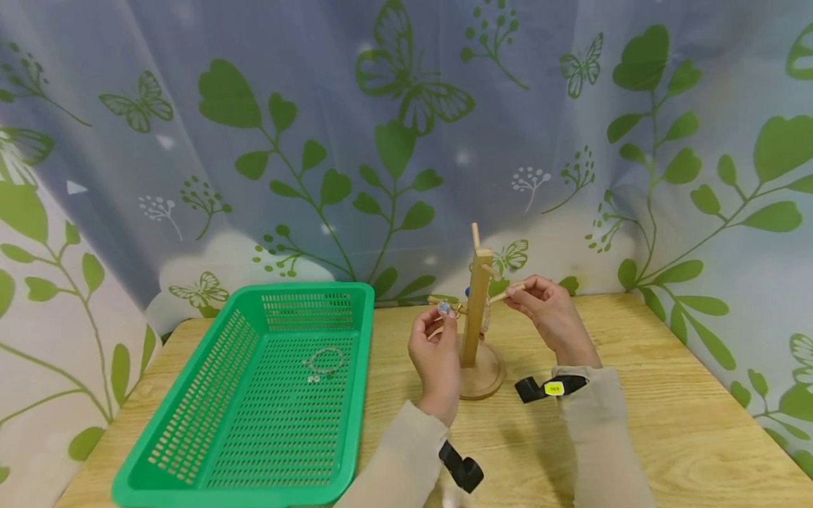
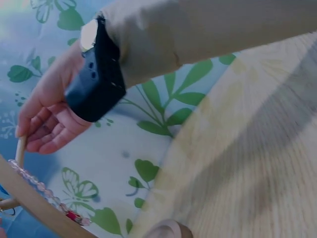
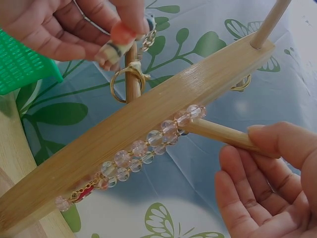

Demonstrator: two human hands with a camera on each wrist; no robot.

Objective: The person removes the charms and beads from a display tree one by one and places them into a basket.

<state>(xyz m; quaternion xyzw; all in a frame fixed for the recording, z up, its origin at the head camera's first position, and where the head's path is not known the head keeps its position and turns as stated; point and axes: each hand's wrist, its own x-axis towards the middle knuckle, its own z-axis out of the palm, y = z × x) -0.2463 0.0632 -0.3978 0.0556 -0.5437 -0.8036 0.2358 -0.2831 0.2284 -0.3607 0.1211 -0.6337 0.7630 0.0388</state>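
A wooden stand (image 1: 478, 310) with several side pegs stands upright on a round base. My left hand (image 1: 435, 356) pinches a keychain charm (image 3: 119, 42) beside the stand's left peg (image 3: 132, 79). The charm shows orange, cream and black, and its gold ring (image 3: 119, 87) is around that peg. My right hand (image 1: 552, 317) pinches the outer end of the right peg (image 3: 228, 136) between thumb and fingers. From this peg hangs a bracelet (image 3: 138, 148) of clear and pink beads with a red charm, lying along the post. Another gold ring (image 3: 241, 84) shows behind the post.
A green plastic basket (image 1: 363, 353) stands on the wooden table (image 1: 686, 423), left of the stand. Inside it lies a pale beaded bracelet (image 1: 327, 370). Close behind the table hangs a leaf-patterned curtain (image 1: 305, 233). The stand's top peg (image 1: 475, 235) sticks up above the post.
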